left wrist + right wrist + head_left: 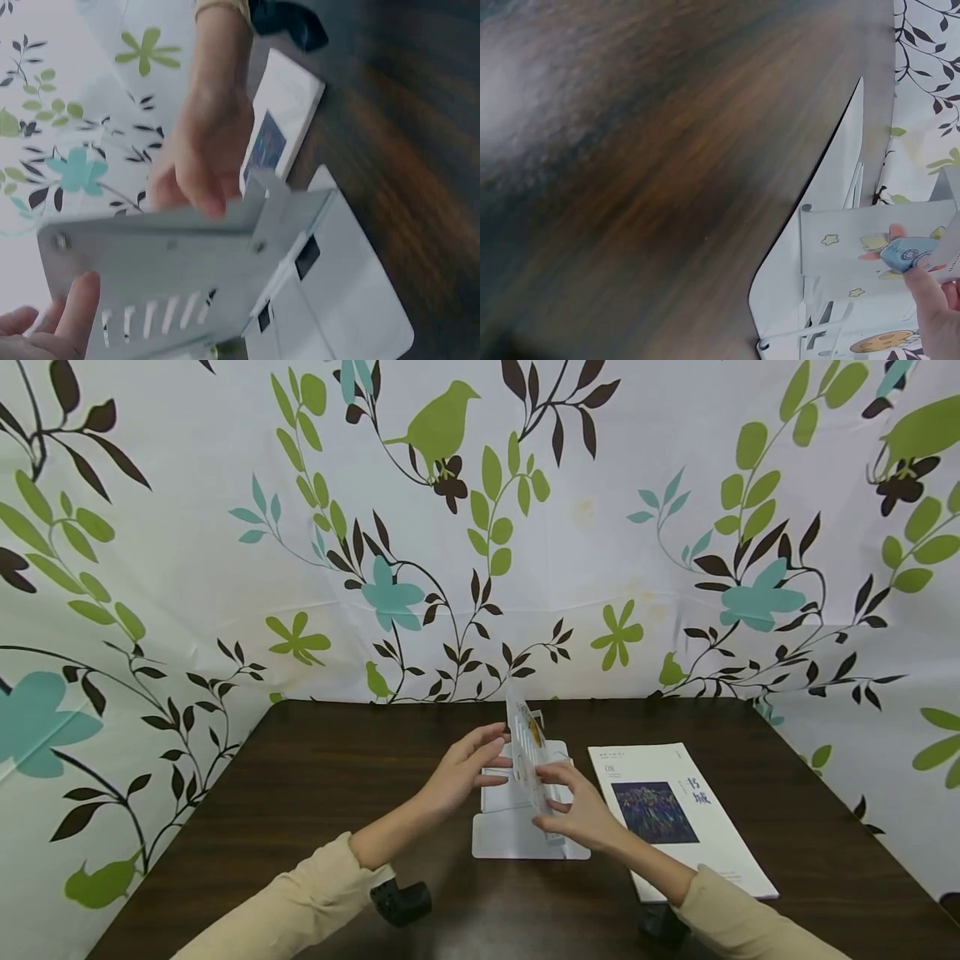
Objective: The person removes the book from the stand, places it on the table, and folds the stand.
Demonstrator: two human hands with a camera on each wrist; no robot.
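A white folding book stand [528, 760] stands on the table, its slotted panel raised nearly upright over a flat base [517, 839]. In the right wrist view the panel's front [836, 259] carries cartoon drawings of stars and a blue figure. My right hand [581, 806] pinches the panel's side edge between thumb and fingers. On the other side, my left hand [461, 777] has its fingers extended at the panel's plain back [169, 266], seen with its row of slots in the left wrist view. A bent metal bracket [270, 206] sticks out near the hinge.
To the right of the stand lies a white book [675, 818] with a dark blue picture on its cover. Behind the dark wooden table [337, 760] hangs a patterned cloth [570, 535]. A black device [401, 902] sits at my left wrist.
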